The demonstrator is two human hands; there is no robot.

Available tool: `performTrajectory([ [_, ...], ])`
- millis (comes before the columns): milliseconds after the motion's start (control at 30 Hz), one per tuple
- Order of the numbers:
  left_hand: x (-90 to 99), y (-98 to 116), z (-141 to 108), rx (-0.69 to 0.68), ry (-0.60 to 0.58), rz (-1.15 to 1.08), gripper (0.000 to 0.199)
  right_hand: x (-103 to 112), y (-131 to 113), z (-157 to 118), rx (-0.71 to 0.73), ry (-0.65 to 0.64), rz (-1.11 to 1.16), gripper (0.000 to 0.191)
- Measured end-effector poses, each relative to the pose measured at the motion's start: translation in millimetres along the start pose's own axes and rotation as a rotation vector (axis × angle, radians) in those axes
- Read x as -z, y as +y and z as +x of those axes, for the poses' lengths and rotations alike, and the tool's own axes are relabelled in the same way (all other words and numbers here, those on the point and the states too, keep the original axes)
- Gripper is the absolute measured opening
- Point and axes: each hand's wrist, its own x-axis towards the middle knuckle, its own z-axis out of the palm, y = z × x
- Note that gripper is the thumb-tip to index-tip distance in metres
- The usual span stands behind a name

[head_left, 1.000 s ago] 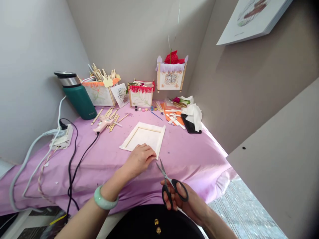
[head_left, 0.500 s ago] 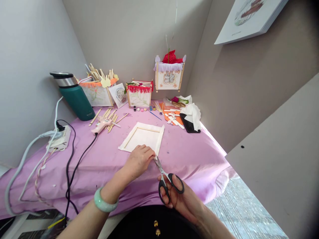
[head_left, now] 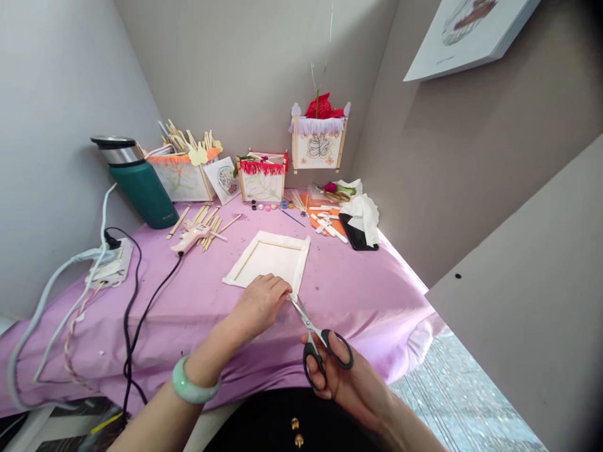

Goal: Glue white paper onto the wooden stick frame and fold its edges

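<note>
A white sheet edged with thin wooden sticks, forming a flat frame [head_left: 274, 260], lies near the front of the purple-covered table. My left hand [head_left: 267, 300] rests over its near edge, fingers pinched at the near right corner; the hand hides much of that edge. In my right hand [head_left: 336, 370] are scissors [head_left: 308, 324] with black handles, thumb and fingers through the loops. Their blades stand slightly apart and point at the corner beside my left fingertips. Whether the blades touch the sheet there I cannot tell.
A pink glue gun [head_left: 193, 238] lies by loose wooden sticks [head_left: 214, 232] at left, its black cord running down the front. A green tumbler [head_left: 144, 188] and power strip [head_left: 110, 263] stand further left. Decorated baskets [head_left: 264, 185], white pens [head_left: 330, 227] and a black phone-like slab [head_left: 358, 235] sit behind.
The scissors and my right hand have shifted slightly right and down from the corner. My left hand has moved a little to the left, still pinching there.
</note>
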Motion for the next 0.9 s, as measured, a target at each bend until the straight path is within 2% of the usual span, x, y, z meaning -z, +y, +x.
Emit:
performTrajectory([
  [167, 5.6, 0.7, 1.7, -0.022, -0.034, 0.003, 0.016, 0.2, -0.1, 1.3, -0.005, 0.007, -0.010, 0.044],
  [567, -2.5, 1.0, 1.3, -0.047, -0.054, 0.147, 0.016, -5.1, 2.1, 10.9, -0.005, 0.037, 0.054, 0.043],
  [900, -5.1, 1.7, -3.0, -0.012, 0.060, 0.158, 0.018, -12.6, 3.9, 21.9, -0.019, 0.020, 0.158, 0.043],
])
